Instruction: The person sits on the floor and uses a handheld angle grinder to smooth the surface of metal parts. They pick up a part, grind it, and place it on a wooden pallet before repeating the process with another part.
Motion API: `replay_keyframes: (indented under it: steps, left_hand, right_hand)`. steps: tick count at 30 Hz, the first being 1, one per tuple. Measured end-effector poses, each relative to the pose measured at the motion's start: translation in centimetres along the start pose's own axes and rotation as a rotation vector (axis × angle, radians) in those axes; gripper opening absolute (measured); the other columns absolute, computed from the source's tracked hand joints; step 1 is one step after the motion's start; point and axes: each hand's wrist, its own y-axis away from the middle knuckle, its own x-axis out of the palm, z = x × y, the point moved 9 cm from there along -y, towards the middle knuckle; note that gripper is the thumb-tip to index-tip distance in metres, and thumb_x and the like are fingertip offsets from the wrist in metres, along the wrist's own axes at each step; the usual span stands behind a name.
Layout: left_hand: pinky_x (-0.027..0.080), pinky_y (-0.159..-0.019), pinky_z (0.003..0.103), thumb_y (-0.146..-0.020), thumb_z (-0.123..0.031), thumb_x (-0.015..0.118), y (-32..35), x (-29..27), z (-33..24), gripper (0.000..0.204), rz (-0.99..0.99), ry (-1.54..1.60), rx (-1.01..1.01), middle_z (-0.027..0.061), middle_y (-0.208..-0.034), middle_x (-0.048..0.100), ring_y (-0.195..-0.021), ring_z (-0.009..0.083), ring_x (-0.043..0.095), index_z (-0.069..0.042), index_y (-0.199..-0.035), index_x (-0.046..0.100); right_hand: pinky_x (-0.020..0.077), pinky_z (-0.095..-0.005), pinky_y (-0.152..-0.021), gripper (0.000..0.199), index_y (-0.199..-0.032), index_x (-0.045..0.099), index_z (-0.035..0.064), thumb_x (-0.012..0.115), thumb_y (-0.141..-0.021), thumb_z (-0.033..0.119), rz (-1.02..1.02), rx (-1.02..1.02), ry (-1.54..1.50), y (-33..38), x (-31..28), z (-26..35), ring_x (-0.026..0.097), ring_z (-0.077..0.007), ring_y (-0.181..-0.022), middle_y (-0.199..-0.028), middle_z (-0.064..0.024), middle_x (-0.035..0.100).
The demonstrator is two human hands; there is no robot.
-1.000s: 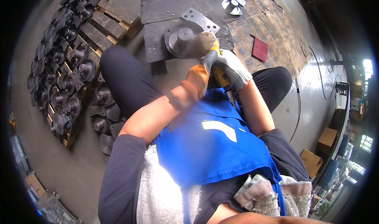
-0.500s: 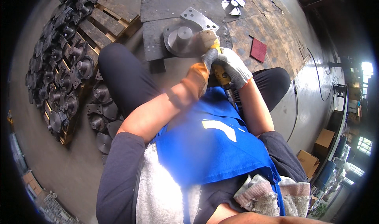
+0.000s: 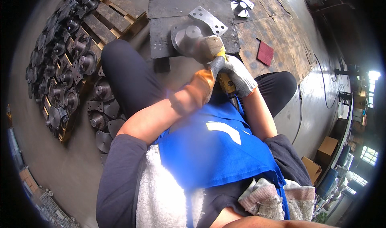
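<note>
A yellow hand grinder is gripped by both my gloved hands, its worn head at the near right edge of a grey metal part. That part has a round flange with a raised central boss, and a flat arm with holes lies at its far side. My left hand, in an orange and grey glove, is closed round the grinder near its head. My right hand, in a white knitted glove, wraps the body from the right. Blur hides the exact contact between grinder and metal.
The part lies on a dark metal-topped block between my knees. A dark red pad and another metal part rest on wooden boards to the right. Several similar parts fill a pallet at left. A hose runs along the right floor.
The grinder head has shifted slightly toward me relative to the metal part. Both hands keep their grip, and the whole view has moved a little.
</note>
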Motion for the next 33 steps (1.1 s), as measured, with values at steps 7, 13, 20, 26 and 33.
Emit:
replay_keyframes:
  steps: [7, 13, 20, 26, 33]
  left_hand:
    - [0.042, -0.094, 0.027, -0.075, -0.073, 0.060, 3.3, 5.7, 14.5, 0.096, -0.045, 0.579, -0.699, 0.0141, -0.127, 0.059, -0.114, 0.0192, 0.055, 0.001, -0.136, 0.050]
    - [0.043, -0.096, 0.028, -0.090, -0.057, 0.055, 1.5, 0.8, 4.0, 0.074, -0.130, 0.334, -0.305, 0.0144, -0.126, 0.059, -0.117, 0.0198, 0.055, 0.000, -0.136, 0.049]
    - [0.053, -0.084, 0.036, -0.098, -0.037, 0.055, 0.0, -2.2, -7.0, 0.050, -0.026, 0.625, -0.413, 0.0131, -0.117, 0.065, -0.106, 0.0250, 0.065, -0.003, -0.134, 0.048]
    - [0.042, -0.102, 0.043, -0.094, -0.058, 0.050, 6.1, -1.3, 4.3, 0.083, -0.219, 0.913, -1.132, 0.0241, -0.140, 0.047, -0.123, 0.0323, 0.053, 0.004, -0.145, 0.030]
    - [0.045, -0.087, 0.034, -0.093, -0.067, 0.041, 6.8, -12.0, 5.7, 0.081, -0.634, 0.195, -1.080, 0.0145, -0.132, 0.058, -0.107, 0.0264, 0.064, -0.004, -0.143, 0.037]
  right_hand:
    - [0.0503, -0.0261, -0.078, 0.035, -0.106, 0.067, 0.0000, 0.062, -0.089, 0.030, 0.080, -0.082, 0.288, 1.2, 3.7, 3.7, 0.063, -0.0125, -0.085, -0.095, -0.0054, 0.068]
    - [0.0513, -0.0268, -0.078, 0.032, -0.104, 0.066, 0.0004, 0.062, -0.089, 0.028, 0.040, -0.165, 0.247, 2.5, 2.6, 6.3, 0.063, -0.0122, -0.085, -0.095, -0.0056, 0.068]
    - [0.0501, -0.0309, -0.092, 0.031, -0.117, 0.065, 0.0025, 0.055, -0.096, 0.023, 0.026, -0.558, 0.306, 8.2, -2.1, 14.6, 0.063, -0.0158, -0.104, -0.112, -0.0061, 0.066]
    - [0.0509, -0.0323, -0.086, 0.027, -0.117, 0.062, 0.0028, 0.060, -0.092, 0.015, -0.415, -0.850, 0.395, 14.8, -8.0, 16.9, 0.063, -0.0179, -0.096, -0.106, -0.0074, 0.065]
    - [0.0525, -0.0328, -0.075, 0.028, -0.113, 0.058, 0.0018, 0.067, -0.087, 0.006, -1.045, -0.854, 0.883, 19.9, -10.4, 16.2, 0.063, -0.0191, -0.081, -0.094, -0.0086, 0.064]
